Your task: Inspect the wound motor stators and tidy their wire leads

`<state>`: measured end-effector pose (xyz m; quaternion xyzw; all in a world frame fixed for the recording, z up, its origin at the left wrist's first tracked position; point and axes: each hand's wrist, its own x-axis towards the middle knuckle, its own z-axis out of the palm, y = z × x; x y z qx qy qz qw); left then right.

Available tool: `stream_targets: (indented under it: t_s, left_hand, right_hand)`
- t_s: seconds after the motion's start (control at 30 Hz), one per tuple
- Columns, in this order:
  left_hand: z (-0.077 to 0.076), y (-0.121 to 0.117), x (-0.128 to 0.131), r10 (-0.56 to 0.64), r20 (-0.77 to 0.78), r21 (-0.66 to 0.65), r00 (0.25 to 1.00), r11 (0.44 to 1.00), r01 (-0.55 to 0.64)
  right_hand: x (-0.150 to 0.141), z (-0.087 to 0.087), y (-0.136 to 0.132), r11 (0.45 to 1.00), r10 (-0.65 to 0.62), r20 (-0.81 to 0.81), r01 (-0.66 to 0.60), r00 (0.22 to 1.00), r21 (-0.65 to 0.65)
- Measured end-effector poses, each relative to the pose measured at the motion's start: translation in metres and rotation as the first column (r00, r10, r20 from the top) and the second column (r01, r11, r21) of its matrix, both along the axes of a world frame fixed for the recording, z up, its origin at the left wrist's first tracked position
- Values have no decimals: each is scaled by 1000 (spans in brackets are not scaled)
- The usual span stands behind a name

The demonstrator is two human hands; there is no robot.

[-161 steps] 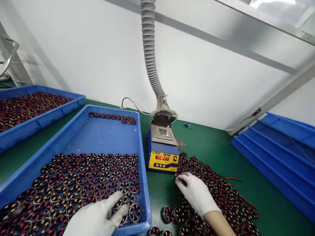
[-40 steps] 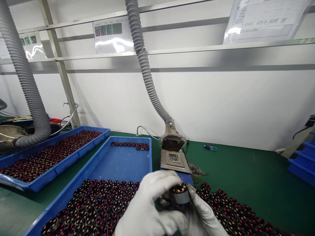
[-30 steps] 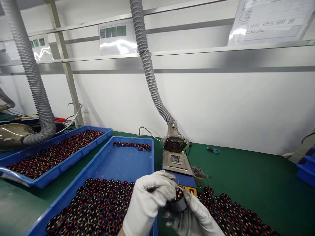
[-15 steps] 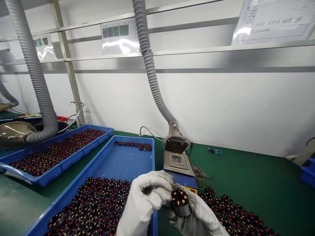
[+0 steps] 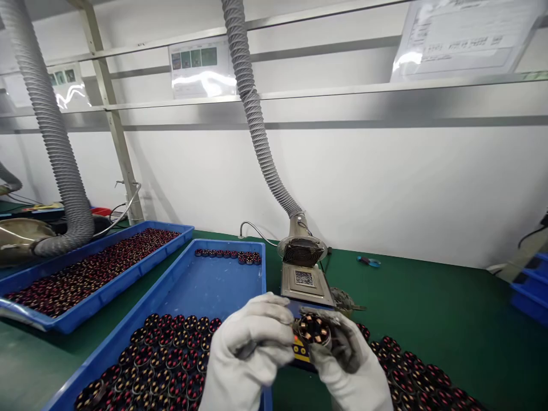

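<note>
Both my hands wear white gloves and meet at the bottom centre. My right hand (image 5: 349,365) grips a round wound coil part (image 5: 315,330), dark with red and copper windings, held face up. My left hand (image 5: 250,348) is curled with its fingertips pinched at the part's left edge. They hover over the near end of the blue tray (image 5: 205,285) and in front of the blue solder pot (image 5: 306,285).
The tray holds rows of the same coil parts (image 5: 166,354); more lie loose on the green mat (image 5: 411,382) at right. A second blue tray (image 5: 89,268) of parts sits left. A grey extraction hose (image 5: 257,125) hangs over the pot. Blue bins (image 5: 531,282) stand far right.
Earlier my hands lay on the tray and the loose pile. Since then they have lifted one coil part and kept turning it between them; it now sits slightly higher.
</note>
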<state>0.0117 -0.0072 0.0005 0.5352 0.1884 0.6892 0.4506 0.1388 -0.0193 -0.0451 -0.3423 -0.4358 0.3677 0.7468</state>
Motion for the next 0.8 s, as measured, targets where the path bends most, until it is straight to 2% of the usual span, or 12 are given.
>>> stream_targets:
  t_s: [0.07, 0.13, 0.17, 0.2, 0.23, 0.3, 0.37, 0.43, 0.5, 0.6, 0.67, 0.8]
  left_hand:
    - [0, 0, 1, -89, 91, -163, 992, 981, 103]
    - [0, 0, 7, -312, 94, -348, 946, 880, 324]
    - [0, 1, 11, -407, 95, -387, 909, 826, 410]
    - [-2, 2, 16, -447, 105, -396, 888, 800, 450]
    - [-5, 5, 20, -431, 131, -388, 893, 806, 446]
    - [-12, 13, 27, -323, 218, -347, 921, 856, 383]
    - [-19, 21, 27, -245, 295, -312, 924, 889, 335]
    - [-21, 26, 22, -227, 325, -296, 918, 898, 327]
    - [-16, 24, 17, -216, 326, -312, 920, 895, 320]
    - [-4, 14, 17, -264, 205, -443, 943, 834, 330]
    - [-1, 9, 20, -208, 170, -463, 963, 846, 264]
    - [-7, 10, 21, -108, 239, -392, 965, 898, 197]
  right_hand:
    - [-7, -4, -3, 959, -239, 78, 223, 968, 172]
    - [-13, -8, -6, 859, -441, 179, 357, 879, 366]
    - [-15, -9, -7, 806, -523, 227, 391, 821, 444]
    - [-15, -10, -7, 767, -582, 275, 406, 765, 496]
    - [-15, -11, -7, 744, -620, 317, 410, 718, 527]
    - [-13, -11, -5, 715, -666, 359, 421, 654, 558]
    - [-9, -11, -3, 684, -695, 342, 436, 632, 584]
    - [-7, -12, -2, 663, -712, 310, 457, 630, 593]
    - [-8, -14, 0, 678, -700, 286, 483, 655, 555]
    - [-13, -18, 2, 711, -664, 229, 505, 712, 490]
    - [-17, -18, 2, 713, -658, 216, 505, 721, 485]
    - [-20, -15, 0, 710, -669, 251, 502, 699, 495]
